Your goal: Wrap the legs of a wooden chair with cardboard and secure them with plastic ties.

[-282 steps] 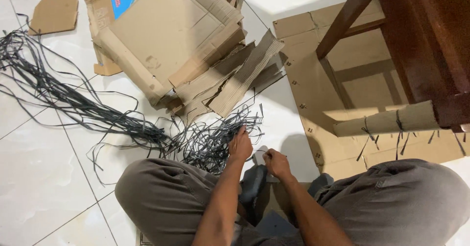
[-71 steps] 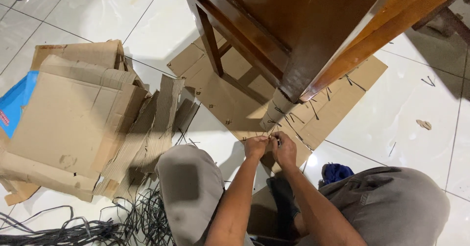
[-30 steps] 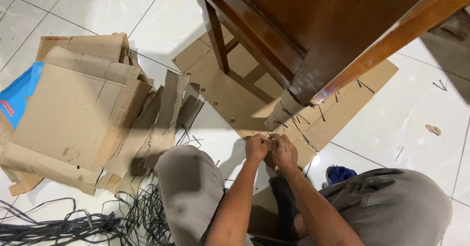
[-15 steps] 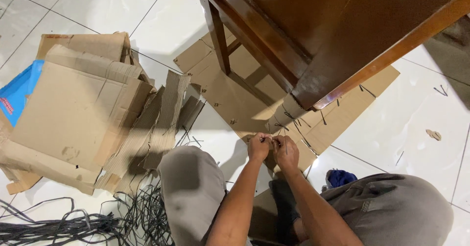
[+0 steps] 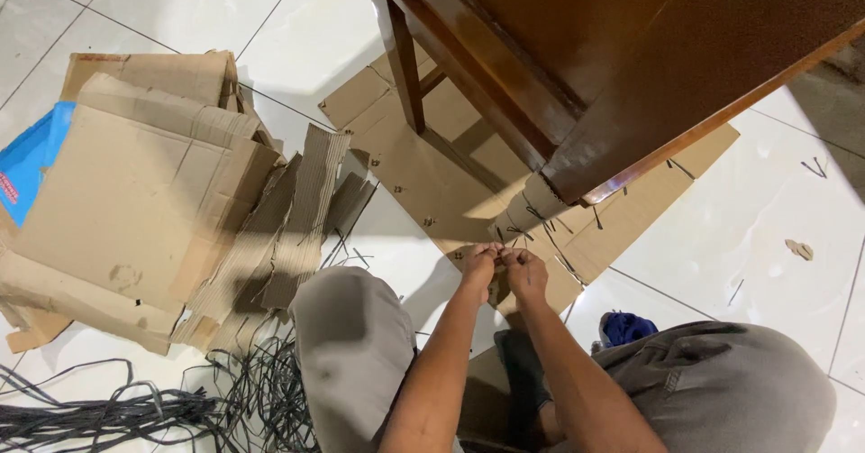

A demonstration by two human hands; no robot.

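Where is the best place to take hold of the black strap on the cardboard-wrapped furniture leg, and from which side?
Probably the two loose ends of the black strap, pinched from the near side, where the left hand and right hand meet. The rest lies flat around the cardboard-wrapped leg; only the ends stick out.

I see a thin black strap (image 5: 501, 234) going around brown cardboard (image 5: 532, 202) that is wrapped on a dark wooden table leg (image 5: 577, 160). I think its ends are pulled tight, but they are too small to tell. More black ties (image 5: 537, 214) sit higher up the wrap.
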